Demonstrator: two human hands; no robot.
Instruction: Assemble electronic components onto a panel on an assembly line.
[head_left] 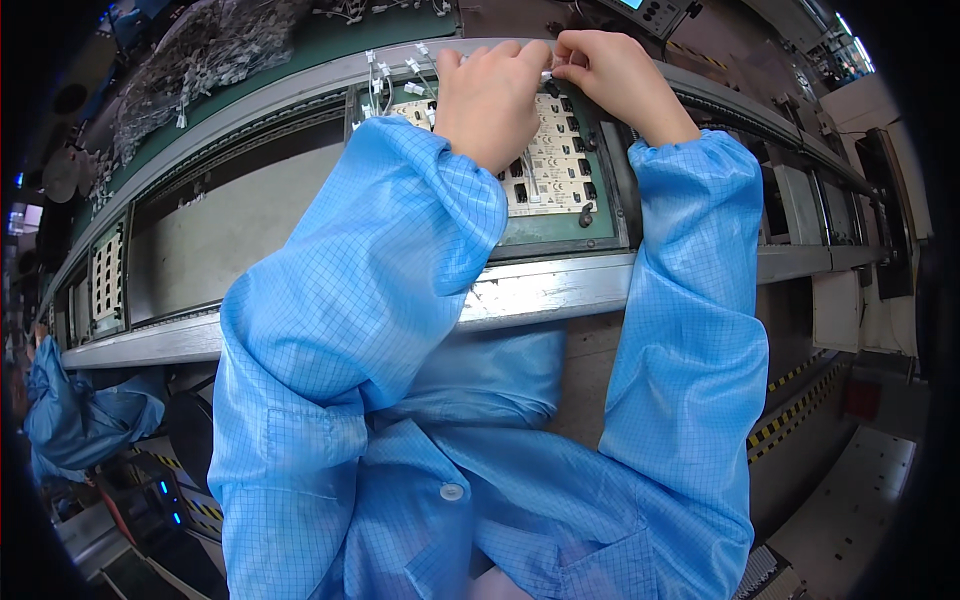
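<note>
My left hand point(495, 105) reaches over a panel of cream-coloured circuit boards point(560, 165) with black components. Its fingers are bent together at the panel's far edge, and what they grip is hidden. Beside it, my right hand point(625, 85) is closed in a pinch, thumb against forefinger, on a small white wire connector point(547, 74). The panel lies in a green carrier tray point(530, 230). Several white connector leads point(375, 85) stand up at the tray's left side, next to my left wrist. Another white lead point(530, 175) lies across the boards.
Metal conveyor rails point(560, 290) run left to right under my forearms. A heap of white leads in clear plastic bags point(200, 75) lies on the green bench beyond. Another board carrier point(107, 275) sits farther left, near a co-worker's blue sleeve point(85, 405).
</note>
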